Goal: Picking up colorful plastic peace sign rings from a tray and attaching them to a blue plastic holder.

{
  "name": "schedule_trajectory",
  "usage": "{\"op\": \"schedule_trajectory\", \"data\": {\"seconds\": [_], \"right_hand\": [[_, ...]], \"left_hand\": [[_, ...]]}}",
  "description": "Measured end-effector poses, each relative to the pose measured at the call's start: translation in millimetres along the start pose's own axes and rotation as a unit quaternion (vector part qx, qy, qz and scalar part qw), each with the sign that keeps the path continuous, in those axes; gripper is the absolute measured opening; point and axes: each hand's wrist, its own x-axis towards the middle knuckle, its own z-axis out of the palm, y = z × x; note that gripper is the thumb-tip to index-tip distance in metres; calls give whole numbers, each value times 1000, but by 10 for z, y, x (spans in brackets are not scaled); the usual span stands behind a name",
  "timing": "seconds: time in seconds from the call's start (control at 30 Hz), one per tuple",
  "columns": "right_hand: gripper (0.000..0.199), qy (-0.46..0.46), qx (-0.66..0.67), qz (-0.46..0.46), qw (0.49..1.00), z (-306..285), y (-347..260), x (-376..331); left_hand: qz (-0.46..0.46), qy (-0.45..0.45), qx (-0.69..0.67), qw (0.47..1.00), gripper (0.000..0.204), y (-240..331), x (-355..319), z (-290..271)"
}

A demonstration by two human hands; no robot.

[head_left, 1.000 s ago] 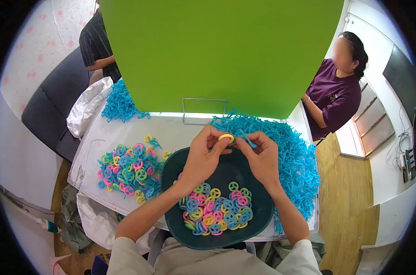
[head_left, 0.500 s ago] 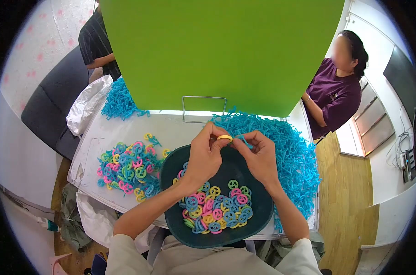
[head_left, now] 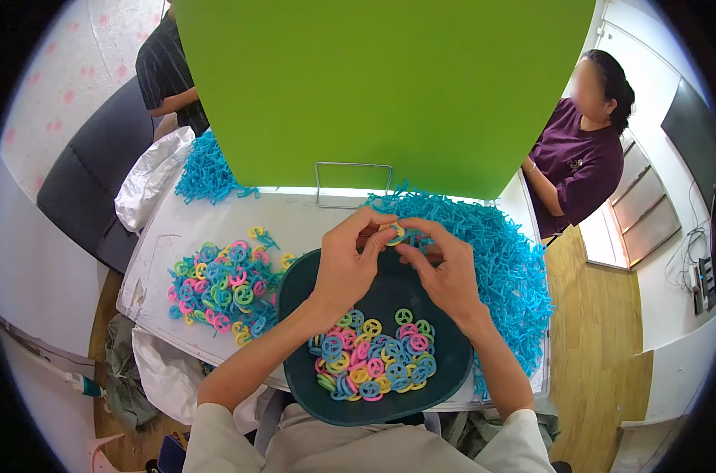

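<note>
Above the far part of a dark green tub [head_left: 299,386], my hands meet. My left hand [head_left: 348,264] pinches a small yellow plastic wheel [head_left: 396,235] between thumb and fingertips. My right hand [head_left: 446,268] is closed at the wheel's right side, its fingers round a blue plastic stick that they mostly hide. Loose spoked wheels [head_left: 373,366] in pink, blue, yellow and green lie in the tub. To the right, a large heap of blue sticks [head_left: 503,276] covers the table. Wheels with blue sticks among them form a mixed pile [head_left: 220,288] on the left.
A tall green panel [head_left: 381,94] stands across the white table [head_left: 157,260], with a wire stand [head_left: 354,185] before it. More blue sticks [head_left: 204,173] lie at the far left beside a silvery bag [head_left: 149,177]. People sit at the far left and far right.
The yellow wheel has turned from edge-on to more face-on. My right fingers have come in against it, with the forefinger now reaching over to its top.
</note>
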Motion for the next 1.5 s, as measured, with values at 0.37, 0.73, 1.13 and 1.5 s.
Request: {"op": "schedule_trajectory", "data": {"seconds": [0.37, 0.73, 1.13, 1.5], "right_hand": [[14, 20, 56, 53, 997, 28, 64, -12], [11, 13, 170, 117, 978, 20, 99, 13], [16, 35, 41, 83, 995, 52, 82, -38], [26, -166, 235, 55, 956, -203, 248, 84]], "left_hand": [[-110, 1, -175, 978, 20, 56, -6, -18], [-113, 7, -178, 977, 19, 27, -15, 47], [-114, -22, -100, 988, 23, -7, -57, 4], [-320, -185, -91, 925, 19, -107, 26, -117]]}}
